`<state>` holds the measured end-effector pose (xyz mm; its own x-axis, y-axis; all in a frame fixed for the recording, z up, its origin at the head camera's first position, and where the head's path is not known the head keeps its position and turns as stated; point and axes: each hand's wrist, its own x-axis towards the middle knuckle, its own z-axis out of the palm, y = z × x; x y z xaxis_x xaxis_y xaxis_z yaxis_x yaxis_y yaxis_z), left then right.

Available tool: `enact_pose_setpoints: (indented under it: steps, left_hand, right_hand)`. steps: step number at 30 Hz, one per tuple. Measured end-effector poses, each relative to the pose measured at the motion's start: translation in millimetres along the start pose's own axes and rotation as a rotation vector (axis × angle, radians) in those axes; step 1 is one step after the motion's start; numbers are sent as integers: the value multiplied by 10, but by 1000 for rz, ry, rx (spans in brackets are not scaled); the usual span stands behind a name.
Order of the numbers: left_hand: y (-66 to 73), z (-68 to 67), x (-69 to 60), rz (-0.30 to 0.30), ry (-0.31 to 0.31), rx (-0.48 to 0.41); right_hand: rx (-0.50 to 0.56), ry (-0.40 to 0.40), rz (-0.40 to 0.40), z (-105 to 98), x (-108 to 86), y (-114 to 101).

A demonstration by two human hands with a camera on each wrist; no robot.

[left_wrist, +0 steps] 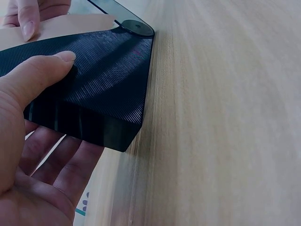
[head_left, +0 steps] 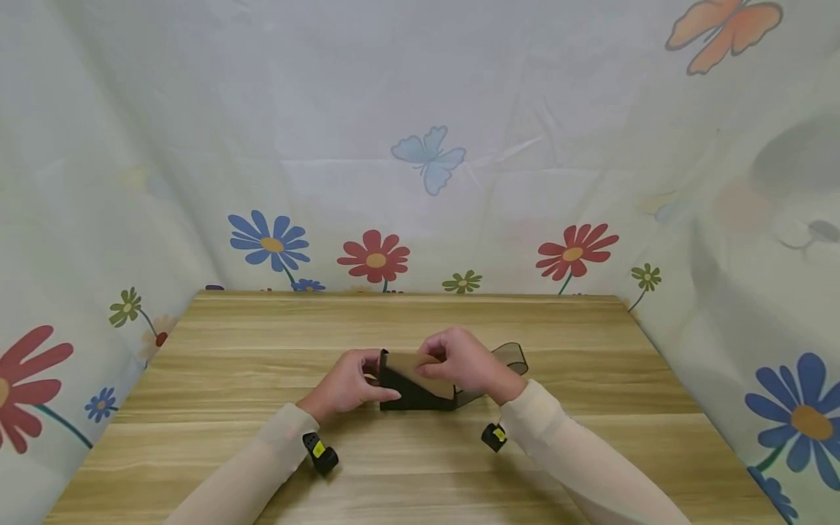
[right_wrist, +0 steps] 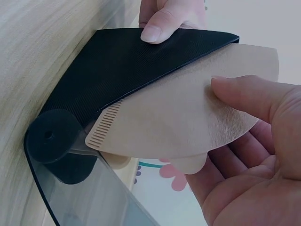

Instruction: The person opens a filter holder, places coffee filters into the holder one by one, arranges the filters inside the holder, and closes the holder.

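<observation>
A black, ribbed coffee filter holder [head_left: 410, 397] stands on the wooden table. Its clear hinged lid [head_left: 510, 356] is swung open to the right, joined at a round black hinge [right_wrist: 52, 134]. My left hand [head_left: 348, 385] grips the holder's left end, the thumb on the ribbed face and the other fingers behind. Brown paper coffee filters [right_wrist: 160, 122] lie partly inside the holder, their crimped edge near the hinge. My right hand [head_left: 462, 361] pinches the filters by their wide curved edge, thumb on the near face and fingers behind. How many sheets it holds I cannot tell.
The wooden table [head_left: 275, 343] reaches back to a white cloth backdrop [head_left: 499, 182] printed with flowers and butterflies. Black straps with small yellow-marked devices hang at the left wrist [head_left: 320, 453] and right wrist [head_left: 494, 437].
</observation>
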<state>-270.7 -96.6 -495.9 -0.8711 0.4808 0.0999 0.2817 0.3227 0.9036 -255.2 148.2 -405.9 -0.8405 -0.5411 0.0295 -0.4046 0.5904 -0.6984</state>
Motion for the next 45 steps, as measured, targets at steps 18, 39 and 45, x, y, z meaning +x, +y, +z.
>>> enact_pose_setpoints:
  steps: [18,39,45]
  left_hand:
    - [-30,-5,18,8,-8,-10]
    - [-20,-22,17,9,-3,-7]
    - [-13,-17,4,8,-3,1]
  right_hand:
    - [7,-15,-25,27,23,-9]
    - [-51,17,-61,36,24,12]
    - [-55,27,-85,28,29,0]
